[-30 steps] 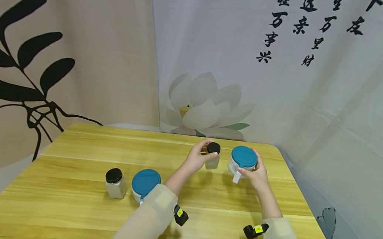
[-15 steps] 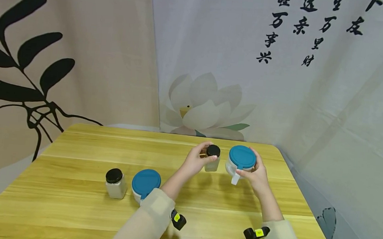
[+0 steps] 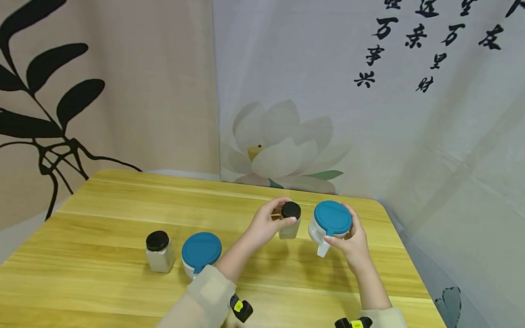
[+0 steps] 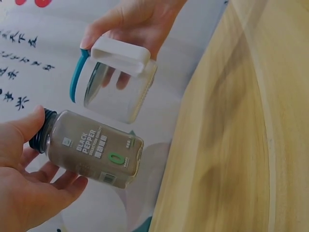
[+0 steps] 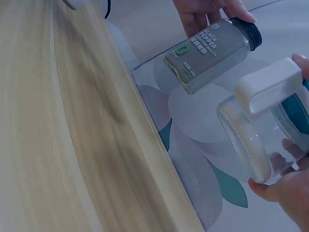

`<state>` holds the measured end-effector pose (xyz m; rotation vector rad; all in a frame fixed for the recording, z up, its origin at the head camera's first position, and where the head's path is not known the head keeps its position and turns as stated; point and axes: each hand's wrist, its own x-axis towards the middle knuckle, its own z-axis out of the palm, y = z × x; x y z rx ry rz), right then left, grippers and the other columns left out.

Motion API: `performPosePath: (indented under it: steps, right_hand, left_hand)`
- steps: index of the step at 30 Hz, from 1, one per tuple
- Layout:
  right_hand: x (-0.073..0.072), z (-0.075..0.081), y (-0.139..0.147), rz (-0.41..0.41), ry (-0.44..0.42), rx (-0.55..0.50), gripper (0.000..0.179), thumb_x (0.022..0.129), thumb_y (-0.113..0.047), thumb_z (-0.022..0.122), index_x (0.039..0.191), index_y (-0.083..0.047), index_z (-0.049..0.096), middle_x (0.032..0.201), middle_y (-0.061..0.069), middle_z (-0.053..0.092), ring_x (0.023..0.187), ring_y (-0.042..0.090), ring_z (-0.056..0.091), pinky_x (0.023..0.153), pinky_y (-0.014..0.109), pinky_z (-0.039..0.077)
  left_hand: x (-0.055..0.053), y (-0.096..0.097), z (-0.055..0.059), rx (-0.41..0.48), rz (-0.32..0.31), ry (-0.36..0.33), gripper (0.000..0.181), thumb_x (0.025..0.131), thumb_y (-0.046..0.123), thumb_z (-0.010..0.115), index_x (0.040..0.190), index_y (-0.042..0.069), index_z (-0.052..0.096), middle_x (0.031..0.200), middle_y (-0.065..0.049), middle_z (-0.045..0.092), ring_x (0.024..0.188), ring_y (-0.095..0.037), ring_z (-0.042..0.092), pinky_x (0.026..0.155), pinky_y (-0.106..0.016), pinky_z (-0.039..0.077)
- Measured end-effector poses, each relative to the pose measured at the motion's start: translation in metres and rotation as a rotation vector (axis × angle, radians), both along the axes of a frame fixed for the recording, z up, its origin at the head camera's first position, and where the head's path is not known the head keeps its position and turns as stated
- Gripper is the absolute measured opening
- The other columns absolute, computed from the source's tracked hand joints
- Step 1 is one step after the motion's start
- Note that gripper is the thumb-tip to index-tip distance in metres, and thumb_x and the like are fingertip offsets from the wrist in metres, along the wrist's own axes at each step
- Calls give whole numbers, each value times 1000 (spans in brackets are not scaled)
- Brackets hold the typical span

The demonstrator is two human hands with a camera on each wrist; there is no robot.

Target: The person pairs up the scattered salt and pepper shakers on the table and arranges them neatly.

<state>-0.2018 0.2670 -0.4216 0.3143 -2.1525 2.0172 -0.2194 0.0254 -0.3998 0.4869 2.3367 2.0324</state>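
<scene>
My left hand (image 3: 265, 225) grips a black pepper jar (image 4: 96, 147) near its black screw lid, thumb on one side and fingers on the other. The jar is squarish and clear, with grey-brown powder inside and "BLACK PEPPER" printed on it. My right hand (image 3: 355, 241) holds a clear seasoning jar (image 5: 256, 140) with a blue lid (image 3: 333, 217) and a white handle (image 5: 270, 87), the thumb by the lid and handle. Both wrist views show the two jars raised above the table, side by side with a gap between them.
On the wooden table (image 3: 98, 295), a second black-lidded jar (image 3: 160, 258) stands at the left. Beside it is another blue-lidded jar (image 3: 201, 251), partly behind my left sleeve. A printed cloth backdrop (image 3: 288, 59) hangs behind the table's far edge.
My left hand and the pepper jar have come slightly down and toward me. The right hand's jar has shifted a little left and nearer. Both grips stay the same.
</scene>
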Motion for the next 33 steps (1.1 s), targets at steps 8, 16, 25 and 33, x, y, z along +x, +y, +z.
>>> performPosePath:
  steps: [8, 16, 25, 33]
  right_hand:
    - [5, -1, 0, 6, 0, 25, 91, 72, 11, 73, 148, -11, 29, 142, 16, 37, 123, 25, 39, 106, 59, 21]
    - [10, -3, -1, 29, 28, -28, 92, 70, 15, 71, 147, -12, 31, 133, 2, 47, 119, 18, 45, 104, 42, 27]
    - [16, -4, -4, 52, 55, -67, 90, 68, 17, 71, 146, -9, 33, 128, 0, 52, 116, 19, 49, 98, 27, 36]
    - [20, -6, -6, 38, 52, -33, 91, 68, 16, 72, 147, -7, 32, 130, 1, 51, 117, 18, 48, 98, 25, 36]
  left_hand:
    - [7, -3, 0, 17, -9, 38, 46, 88, 10, 71, 131, 4, 55, 122, -15, 58, 114, -30, 53, 97, -48, 42]
    - [15, -7, -1, 22, -14, 59, 47, 87, 10, 72, 130, 4, 56, 120, -14, 60, 113, -30, 54, 97, -50, 42]
    - [23, -11, -3, 31, -22, 39, 45, 87, 13, 72, 129, 7, 57, 118, -9, 61, 113, -29, 53, 98, -46, 42]
    - [39, -17, 12, 39, -43, 44, 44, 87, 4, 70, 129, 0, 55, 118, -16, 60, 112, -33, 53, 98, -51, 41]
